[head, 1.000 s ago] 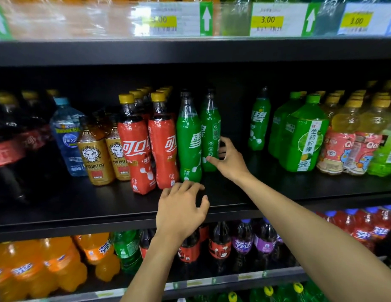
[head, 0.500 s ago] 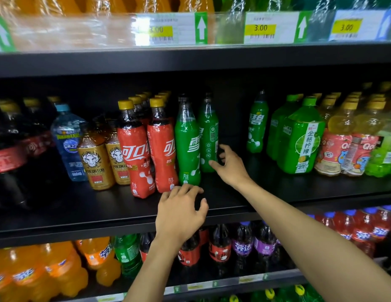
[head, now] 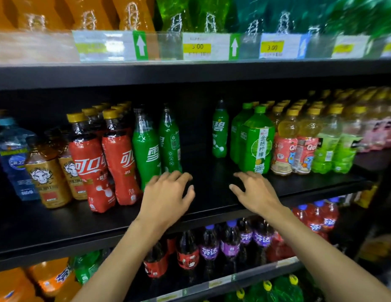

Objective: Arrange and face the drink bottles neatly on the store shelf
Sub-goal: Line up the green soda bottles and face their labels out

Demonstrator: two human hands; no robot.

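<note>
Black shelf (head: 59, 227), both my hands empty.
My left hand (head: 168, 197) and right hand (head: 255, 192) hover, fingers spread, beside green bottles (head: 156, 147).

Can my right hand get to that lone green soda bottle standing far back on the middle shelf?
Probably yes: the right hand is empty and open, and bare shelf lies between it and the lone green bottle.

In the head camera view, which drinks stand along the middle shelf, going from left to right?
Blue water bottle → gold Predator bottles → red cola bottles → two green Sprite bottles → lone Sprite bottle → green kumquat-lemon bottles → orange Qoo bottles → light green bottles.
</note>
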